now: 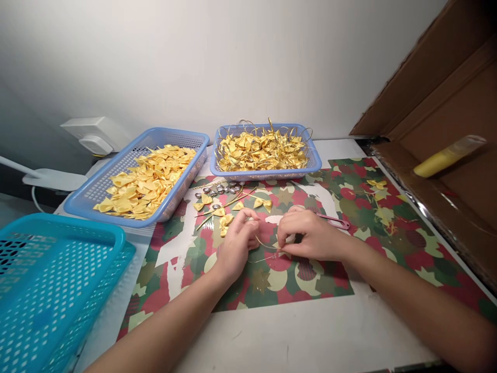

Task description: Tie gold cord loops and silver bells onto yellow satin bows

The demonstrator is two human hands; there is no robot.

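Note:
My left hand (237,246) is closed in a pinch on a thin gold cord (266,244), which bends across toward the other hand. The fingertips of my right hand (306,234) are pressed together on the cord's other end. A fine strand hangs just below, between the two hands. Past my left fingers lie several yellow ribbon bows (264,203), loose gold cords (233,199) and small silver bells (220,189). A pink-handled tool (337,223) lies partly hidden behind my right hand, so its kind cannot be told.
A blue basket (186,135) of yellow bows stands at the back left. Another blue basket (267,175) holds bows with gold cords. A teal basket (73,221) sits front left. At right, a cardboard box wall (446,88) and a yellow tube (446,158) border the patterned sheet (264,282).

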